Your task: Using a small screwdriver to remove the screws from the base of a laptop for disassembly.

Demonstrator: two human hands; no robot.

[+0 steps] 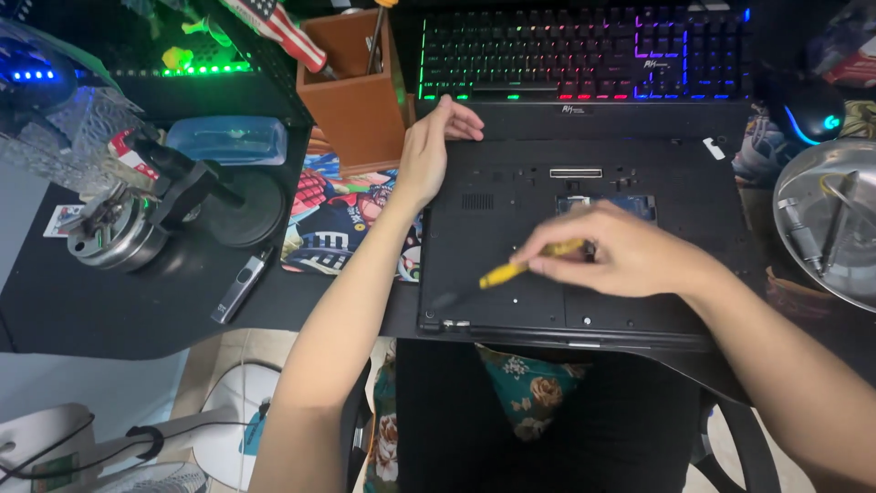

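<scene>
We see a black laptop turned upside down, lying flat on the dark desk, bottom panel up, with a small open compartment near its middle. Our left hand rests on the laptop's far left corner, fingers loosely spread and flat, gripping nothing, just pressing the casing. Our right hand hovers over the panel centre, fingers pinched narrow around a yellow-handled screwdriver; its dark shaft points down-left toward the near left part of the panel. We cannot tell whether the tip touches, as it is blurred.

Behind the laptop sits a black keyboard with rainbow backlit keys. Just left of the left hand stands a brown square wooden pen holder. A black mouse with a blue glow lies at the far right, and below it a round silver metal bowl holds small metal parts. A colourful printed mat shows between the holder and the laptop. At the left stands a black and silver clamp-like stand.
</scene>
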